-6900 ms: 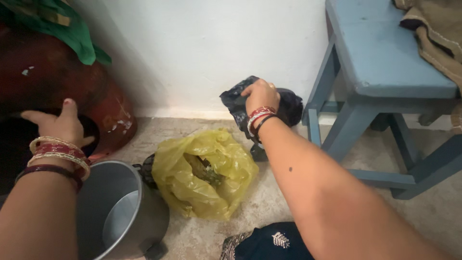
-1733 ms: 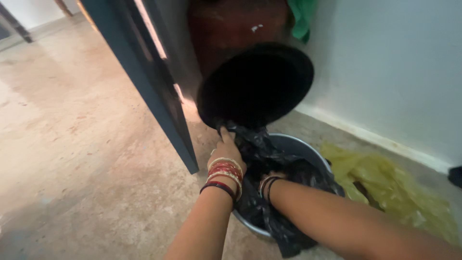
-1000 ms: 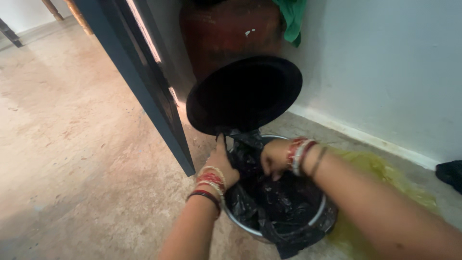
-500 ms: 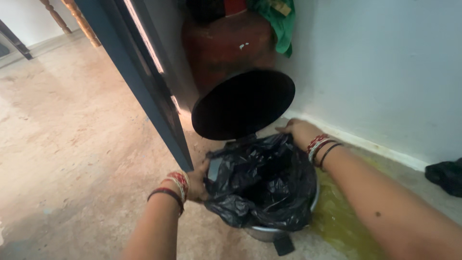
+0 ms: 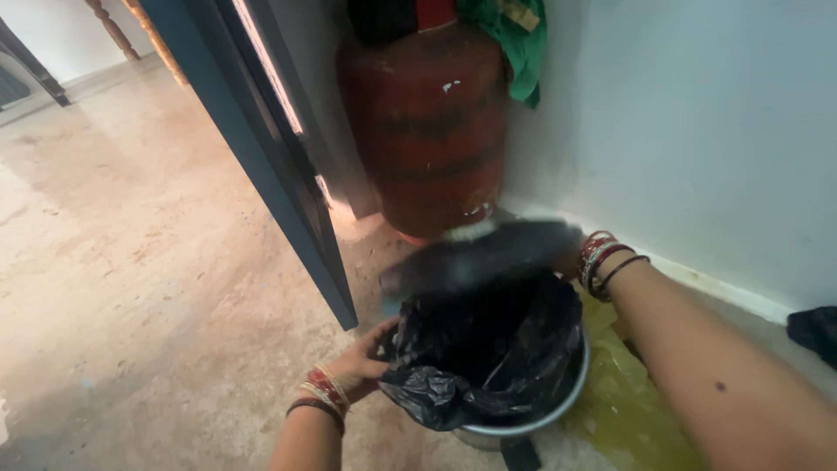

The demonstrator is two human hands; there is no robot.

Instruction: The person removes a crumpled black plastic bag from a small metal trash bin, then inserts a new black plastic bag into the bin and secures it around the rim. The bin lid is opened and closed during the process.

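Observation:
A steel pedal bin (image 5: 560,408) stands on the floor, lined with a black plastic bag (image 5: 488,349) folded over its rim. My left hand (image 5: 362,371) grips the bag's edge at the bin's near-left rim. The black bin lid (image 5: 479,257) is tilted low over the opening and blurred with motion. My right hand (image 5: 577,259) holds the lid's right edge, and the blur hides most of its fingers. Both wrists wear red and gold bangles.
A red gas cylinder (image 5: 436,131) with a green cloth (image 5: 516,39) on top stands against the white wall behind the bin. A dark door edge (image 5: 270,157) stands to the left. A yellow plastic bag (image 5: 628,410) lies right of the bin, another black bag (image 5: 815,331) at far right.
The lid, upright before, has swung down over the bin with my right hand on it. My left hand stays at the bag's edge on the rim.

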